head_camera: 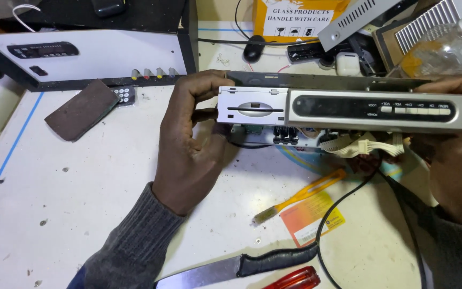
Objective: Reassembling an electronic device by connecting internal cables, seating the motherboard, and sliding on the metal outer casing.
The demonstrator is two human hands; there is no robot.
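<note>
White worktable [81, 176], scuffed, crowded along its far edge. Left hand [188, 144]: fingers curled round the left end of the silver front panel [343, 109], raised over the table. Right hand [458, 176]: at the panel's right end, grip hidden. Panel likely light, stiff, brittle plastic; best held by its ends, clear of the ribbon cable [359, 145]. Nearby: yellow brush [300, 195], knife [241, 266], black cord [343, 206]. Open room to the left

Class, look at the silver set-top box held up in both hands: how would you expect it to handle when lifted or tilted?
The silver set-top box probably stays stiff, since it spans level between the left hand and right hand. The ribbon cable dangling beneath looks floppy and may snag. With its underside open, the circuit parts are likely fragile.
</note>
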